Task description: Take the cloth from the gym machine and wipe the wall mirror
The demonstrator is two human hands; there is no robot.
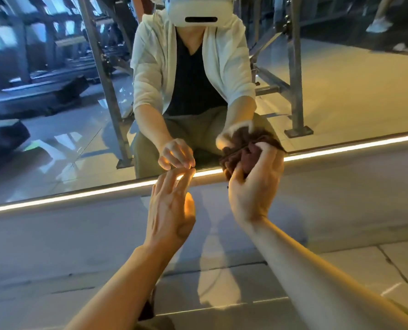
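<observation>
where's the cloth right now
In the head view the brown cloth is bunched in the right hand, right of centre, pressed to the bottom edge of the wall mirror just above the light strip.

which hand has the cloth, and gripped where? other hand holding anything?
The right hand grips the brown cloth, bunched up in its curled fingers, at the mirror's bottom edge. The left hand holds nothing; its straight fingertips reach that edge.
</observation>
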